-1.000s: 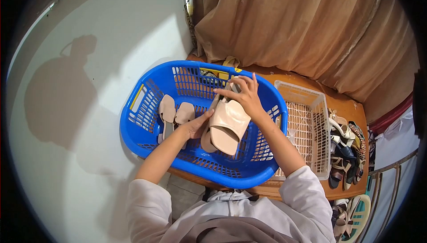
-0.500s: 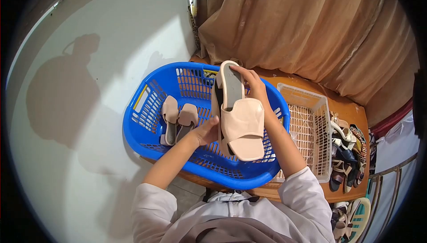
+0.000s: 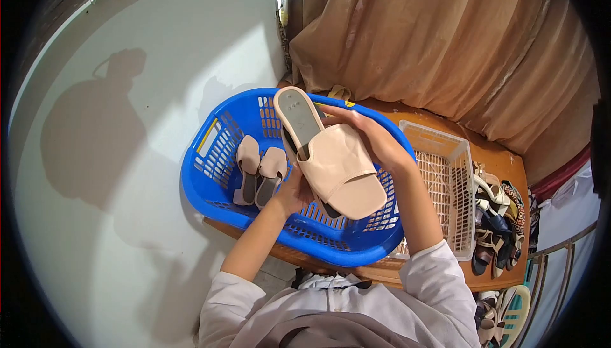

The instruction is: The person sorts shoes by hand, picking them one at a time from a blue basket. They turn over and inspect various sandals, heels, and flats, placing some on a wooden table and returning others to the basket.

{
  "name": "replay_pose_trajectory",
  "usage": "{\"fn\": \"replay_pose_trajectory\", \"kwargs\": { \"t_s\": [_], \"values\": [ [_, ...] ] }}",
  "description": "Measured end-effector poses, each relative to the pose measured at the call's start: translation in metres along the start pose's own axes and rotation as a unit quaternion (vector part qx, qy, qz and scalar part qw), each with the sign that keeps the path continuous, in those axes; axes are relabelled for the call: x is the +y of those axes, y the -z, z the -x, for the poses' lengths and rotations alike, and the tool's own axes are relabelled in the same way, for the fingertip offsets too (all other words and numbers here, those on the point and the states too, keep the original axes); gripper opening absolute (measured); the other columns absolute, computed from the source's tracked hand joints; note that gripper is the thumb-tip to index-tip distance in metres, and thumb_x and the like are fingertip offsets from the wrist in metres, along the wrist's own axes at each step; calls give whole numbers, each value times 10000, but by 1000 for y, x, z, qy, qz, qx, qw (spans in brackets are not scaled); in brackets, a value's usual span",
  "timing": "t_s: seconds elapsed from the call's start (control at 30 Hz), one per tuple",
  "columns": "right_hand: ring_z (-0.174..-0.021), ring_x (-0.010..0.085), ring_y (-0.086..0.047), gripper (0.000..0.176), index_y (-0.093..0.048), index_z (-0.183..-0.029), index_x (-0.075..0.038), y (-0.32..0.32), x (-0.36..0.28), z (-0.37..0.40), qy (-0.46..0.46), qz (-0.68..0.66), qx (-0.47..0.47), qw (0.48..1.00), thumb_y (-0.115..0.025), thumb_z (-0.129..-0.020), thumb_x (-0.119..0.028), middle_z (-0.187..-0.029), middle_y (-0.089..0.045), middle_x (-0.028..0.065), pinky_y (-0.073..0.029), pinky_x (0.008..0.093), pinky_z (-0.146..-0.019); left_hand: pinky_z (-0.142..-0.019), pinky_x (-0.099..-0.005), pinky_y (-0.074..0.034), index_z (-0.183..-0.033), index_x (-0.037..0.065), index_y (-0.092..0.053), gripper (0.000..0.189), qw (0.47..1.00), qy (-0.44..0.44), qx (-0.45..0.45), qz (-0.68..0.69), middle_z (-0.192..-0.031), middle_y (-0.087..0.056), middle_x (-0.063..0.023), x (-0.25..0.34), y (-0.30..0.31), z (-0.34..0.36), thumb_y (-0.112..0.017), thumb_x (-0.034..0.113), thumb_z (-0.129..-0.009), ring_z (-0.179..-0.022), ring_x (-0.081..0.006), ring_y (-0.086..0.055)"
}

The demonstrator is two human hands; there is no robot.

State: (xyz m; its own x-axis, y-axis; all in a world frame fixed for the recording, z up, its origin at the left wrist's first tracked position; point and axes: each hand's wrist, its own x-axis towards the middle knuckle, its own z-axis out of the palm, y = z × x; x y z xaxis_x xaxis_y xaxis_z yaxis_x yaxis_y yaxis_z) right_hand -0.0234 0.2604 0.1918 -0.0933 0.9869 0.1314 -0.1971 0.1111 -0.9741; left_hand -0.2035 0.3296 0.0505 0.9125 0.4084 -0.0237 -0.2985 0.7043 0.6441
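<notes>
Between my two hands is a beige slide sandal (image 3: 339, 163) with a wide strap, a grey insole and its toe end toward me. Along its left side, the edge and dark gap of another sandal show beneath it. My left hand (image 3: 296, 190) grips the lower left side, its fingers partly hidden under the sandals. My right hand (image 3: 374, 138) curves round the right side, fingers along the edge by the strap. Below them is a blue plastic basket (image 3: 224, 217), with a pair of pinkish-beige slides (image 3: 272, 164) standing in its left part.
A clear plastic crate (image 3: 463, 185) stands right of the basket on the brown table (image 3: 503, 147). Several assorted sandals (image 3: 499, 220) are piled at the table's right end. A white wall (image 3: 83, 240) is at left, a brown curtain (image 3: 433, 36) behind.
The held sandals have tilted, heel end swinging left and toe end slightly right. My right fingers have slid from the heel end down toward the strap.
</notes>
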Motion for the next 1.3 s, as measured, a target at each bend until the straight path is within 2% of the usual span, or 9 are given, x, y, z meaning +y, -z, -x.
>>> {"fn": "replay_pose_trajectory", "kwargs": {
  "t_s": [0.1, 0.13, 0.27, 0.5, 0.63, 0.77, 1.0, 1.17, 1.3],
  "values": [
    [-1190, 264, -424, 717, -298, -1361, -14, -7, 2, 20, 98, 209, 19, 973, -621, -801, -324, -1296, -408, 196, -319, 333, -1003, -972, -404, -416, -1351, 123, -259, 742, 990, -18, 138, -21, -1346, -372, -61, -3, 0, -2, -533, 548, -808, -1208, -215, -421],
    [-1198, 311, -406, 797, -274, -1366, -13, -21, -6, 31, 106, 350, 44, 930, -670, -740, -307, -1298, -379, 228, -315, 351, -1008, -983, -389, -407, -1343, 120, -262, 695, 996, -79, 48, 9, -1325, -389, -61, -3, -3, 0, -601, 431, -821, -1196, -211, -428],
    [-1272, 399, -281, 994, -216, -1376, 0, -51, 11, 43, 42, 618, 155, 769, -756, -591, -281, -1346, -264, 275, -281, 427, -1027, -982, -338, -390, -1321, 93, -315, 686, 981, -127, 125, -80, -1302, -411, -60, -5, -24, -4, -696, 283, -783, -1182, -196, -433],
    [-1285, 431, -229, 933, -209, -1376, -11, -11, 58, 49, 161, 411, 118, 890, -711, -606, -172, -1348, -230, 288, -236, 430, -1052, -986, -304, -305, -1352, 42, -295, 548, 910, -172, 104, -362, -1309, -391, -77, 0, -36, 4, -461, 302, -899, -1203, -156, -359],
    [-1247, 270, -306, 760, -311, -1321, 19, -7, 55, 69, 74, 166, 170, 969, -695, -689, -154, -1320, -303, 202, -279, 382, -1025, -944, -324, -360, -1213, 46, -426, 465, 974, -92, 6, -208, -1114, -503, -80, 18, -79, 1, -337, 411, -939, -1064, -178, -476],
    [-1091, 172, -460, 591, -368, -1282, 12, -3, 40, 97, 20, 32, 251, 967, -668, -786, -105, -1163, -489, 87, -386, 314, -931, -984, -272, -314, -1335, 3, -281, 478, 962, -35, 64, -264, -1243, -438, -103, 4, -108, -18, -411, 269, -960, -1169, -205, -405],
    [-1069, 147, -484, 551, -386, -1254, -34, 35, 52, 143, 133, -96, 317, 934, -672, -806, -181, -1142, -516, 66, -395, 300, -915, -1002, -334, -295, -1325, 13, -280, 583, 858, -267, 86, -431, -1260, -382, -122, -64, -140, -58, -574, 256, -884, -1187, -218, -378],
    [-1110, 168, -455, 724, -327, -1272, -68, 65, 40, 208, 145, -199, 299, 922, -729, -736, -341, -1169, -486, 69, -367, 320, -936, -989, -341, -306, -1299, -2, -291, 565, 911, -210, 60, -350, -1270, -377, -153, -127, -193, -67, -594, 203, -868, -1191, -227, -380],
    [-1137, 202, -443, 812, -288, -1280, -50, 90, 9, 268, 75, 1, 315, 946, -777, -656, -221, -1211, -444, 99, -342, 338, -974, -954, -349, -343, -1252, -32, -344, 529, 899, -193, 36, -391, -1233, -417, -179, -174, -232, -79, -609, 198, -856, -1158, -246, -423]
  ]
}}
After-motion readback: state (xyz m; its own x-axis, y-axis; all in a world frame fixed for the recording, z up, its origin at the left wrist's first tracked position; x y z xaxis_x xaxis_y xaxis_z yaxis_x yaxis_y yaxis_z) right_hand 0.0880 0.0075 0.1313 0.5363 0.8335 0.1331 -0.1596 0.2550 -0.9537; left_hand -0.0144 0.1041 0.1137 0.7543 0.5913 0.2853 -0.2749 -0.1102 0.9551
